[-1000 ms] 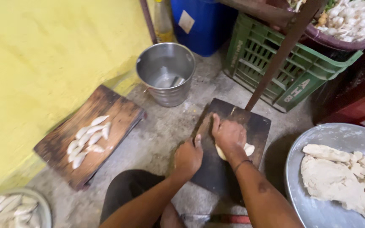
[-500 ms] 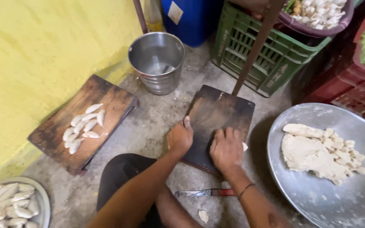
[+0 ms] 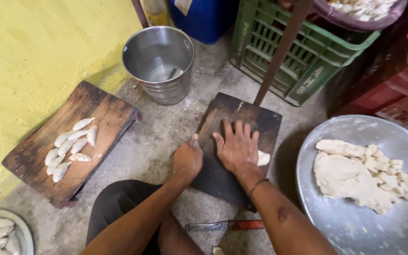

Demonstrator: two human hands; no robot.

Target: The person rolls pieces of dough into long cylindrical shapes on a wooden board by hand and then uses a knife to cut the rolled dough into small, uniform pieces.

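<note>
Dough (image 3: 263, 157) lies on the dark board (image 3: 246, 118), mostly hidden under your right hand (image 3: 236, 146), which presses flat with fingers spread. Your left hand (image 3: 188, 158) curls loosely closed at the board's left edge, gripping nothing I can see.

Yellow wall (image 3: 29, 52), green crate (image 3: 308, 61), dark wooden board (image 3: 246, 118), pale dough (image 3: 263, 157).

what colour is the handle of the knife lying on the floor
Red: the knife has a red handle and dull grey blade, seen best in the head view, near the right forearm.
</note>
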